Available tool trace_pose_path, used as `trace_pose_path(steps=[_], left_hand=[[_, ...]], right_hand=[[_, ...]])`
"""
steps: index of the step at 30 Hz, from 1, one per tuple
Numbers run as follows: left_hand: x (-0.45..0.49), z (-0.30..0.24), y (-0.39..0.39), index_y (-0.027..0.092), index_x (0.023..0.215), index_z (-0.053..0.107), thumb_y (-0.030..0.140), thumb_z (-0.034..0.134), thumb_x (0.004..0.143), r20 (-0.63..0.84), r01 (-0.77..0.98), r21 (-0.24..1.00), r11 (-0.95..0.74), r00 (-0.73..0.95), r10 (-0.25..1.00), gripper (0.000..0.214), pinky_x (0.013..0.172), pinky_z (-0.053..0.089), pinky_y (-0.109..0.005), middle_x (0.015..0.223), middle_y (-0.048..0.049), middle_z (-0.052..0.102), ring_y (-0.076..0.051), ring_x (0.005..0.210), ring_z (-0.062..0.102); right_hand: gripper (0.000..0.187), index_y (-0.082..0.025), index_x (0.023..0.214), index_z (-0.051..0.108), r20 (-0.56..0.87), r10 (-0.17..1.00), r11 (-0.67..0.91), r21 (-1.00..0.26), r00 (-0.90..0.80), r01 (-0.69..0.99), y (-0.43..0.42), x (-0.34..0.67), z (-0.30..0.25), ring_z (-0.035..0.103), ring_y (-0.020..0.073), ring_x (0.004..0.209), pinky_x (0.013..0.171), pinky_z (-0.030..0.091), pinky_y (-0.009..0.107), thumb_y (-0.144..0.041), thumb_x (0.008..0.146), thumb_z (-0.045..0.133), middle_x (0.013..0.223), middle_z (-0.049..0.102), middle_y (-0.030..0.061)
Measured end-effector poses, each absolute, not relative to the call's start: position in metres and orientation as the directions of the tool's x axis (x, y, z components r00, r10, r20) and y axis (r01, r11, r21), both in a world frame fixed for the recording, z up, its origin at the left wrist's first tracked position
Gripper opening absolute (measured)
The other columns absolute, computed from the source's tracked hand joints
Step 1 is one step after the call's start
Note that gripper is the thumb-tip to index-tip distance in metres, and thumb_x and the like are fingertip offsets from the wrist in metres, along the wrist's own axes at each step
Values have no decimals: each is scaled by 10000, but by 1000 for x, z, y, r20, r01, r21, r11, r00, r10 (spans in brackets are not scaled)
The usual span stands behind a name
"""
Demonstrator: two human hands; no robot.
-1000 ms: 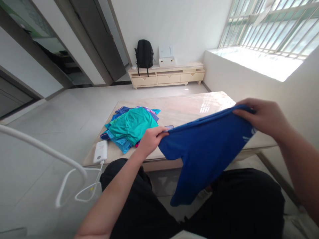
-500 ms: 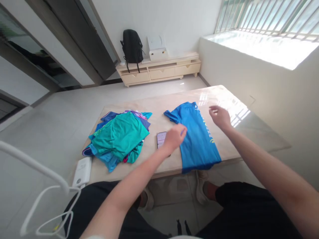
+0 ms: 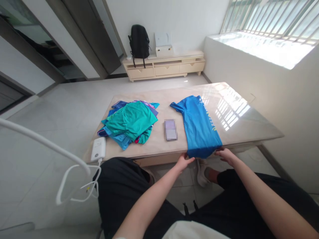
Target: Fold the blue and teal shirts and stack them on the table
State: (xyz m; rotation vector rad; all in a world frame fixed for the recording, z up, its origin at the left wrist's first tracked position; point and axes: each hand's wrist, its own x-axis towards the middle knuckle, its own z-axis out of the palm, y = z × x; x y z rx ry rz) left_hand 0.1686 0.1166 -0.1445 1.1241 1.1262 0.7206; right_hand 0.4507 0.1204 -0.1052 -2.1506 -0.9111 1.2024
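Head view: blue shirt (image 3: 200,124) lies on the surface (image 3: 239,124), already folded lengthwise into a narrow strip, one sleeve sticking out at the far end; near hem hangs just over the front edge. Left hand (image 3: 183,162) pinches the near-left corner of the hem; right hand (image 3: 225,155) rests on the near-right corner, fingers (image 3: 219,152) loosely curled, whether it grips I cannot tell. Judging by this, the long fold is done and the cross folds are left. Pile (image 3: 129,122) of teal and blue clothes sits to the left, unfolded, so most work looks to be ahead; phone (image 3: 170,129) lies between pile and shirt; charger (image 3: 98,149) at the left corner.
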Motion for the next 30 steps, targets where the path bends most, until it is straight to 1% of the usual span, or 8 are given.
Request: trace_pose_path(steps=[4,11,17,23,25,27,29,30], left_hand=[[183,-157,97,106,1288,673,516,898,693,-312,-59,941,333,228,922,757,1071,493,-497,1284,-229,718,-368,1205,673],[166,-150,88,82,942,806,621,916,577,-339,-153,910,386,263,903,660,997,512,-501,993,-171,804,-347,965,728],[162,-134,71,85,880,792,648,921,550,-364,-240,868,434,287,886,665,904,546,-434,868,-121,795,-265,829,716],[162,-96,29,87,1127,738,573,919,645,-375,-339,804,489,350,859,708,866,572,-389,1031,-168,793,-269,906,741],[160,-84,12,101,1379,608,540,926,660,-394,-342,786,515,365,844,900,827,576,-383,990,-158,797,-263,865,747],[157,-74,-2,142,1597,344,511,930,677,-404,-341,774,534,384,830,1152,768,566,-355,900,-113,796,-227,768,732],[153,-66,-13,176,1649,219,508,926,689,-385,-342,771,537,422,821,1237,741,541,-320,835,-65,778,-185,704,698],[151,-62,-16,173,1627,301,521,919,695,-370,-333,777,534,445,816,1172,736,529,-304,812,-54,765,-171,696,682]], right_hand=[[247,-138,1130,696,-582,748,-655,-725,319,212,105,439,-117,707,225,1072,941,579,430,-252,917,746,1181,736,89],[307,-154,909,764,-564,783,-602,-794,262,89,82,441,-112,743,302,1043,810,587,321,-361,713,881,1052,804,149],[435,-157,1044,773,-554,810,-560,-828,193,-26,62,450,-87,764,306,1016,824,615,328,-368,684,898,1108,799,143],[751,-210,1363,616,-537,814,-527,-843,221,-104,23,452,-46,782,319,980,825,652,383,-438,708,905,1106,804,117],[912,-230,1493,506,-535,808,-516,-845,248,-143,7,449,-34,788,328,950,823,659,412,-422,700,914,1053,815,106],[1018,-268,1579,405,-541,800,-505,-841,260,-196,-10,445,-24,784,334,973,846,658,439,-406,706,912,1058,816,94],[953,-279,1560,458,-562,789,-516,-825,247,-230,-25,441,-16,763,335,1060,893,646,430,-409,723,896,1132,802,91],[861,-266,1504,542,-582,779,-539,-811,231,-228,-31,440,-12,749,337,1101,909,639,414,-421,730,886,1168,792,92]])
